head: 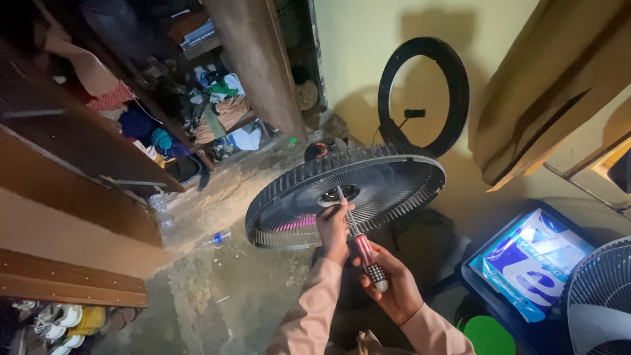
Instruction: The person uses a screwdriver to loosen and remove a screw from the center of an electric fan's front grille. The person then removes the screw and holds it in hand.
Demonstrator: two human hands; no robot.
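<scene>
Both hands work the screwdriver (pixel 360 246): left hand (pixel 334 227) pinches its shaft near the hub of the fan guard (pixel 345 194), at 12 o'clock from the right hand (pixel 393 286), which grips the handle. If the shaft tilts, the tip may slip from the screw

The fan guard (pixel 368 190) sits at the centre, with the ring light (pixel 453 98) behind it against the far wall. The screwdriver (pixel 358 243) reaches into its hub from the near side, the left hand (pixel 334 230) on the shaft and the right hand (pixel 391 286) on the handle. The paper pack (pixel 532 260) lies to the right, the cluttered shelves (pixel 197 112) far left.
</scene>
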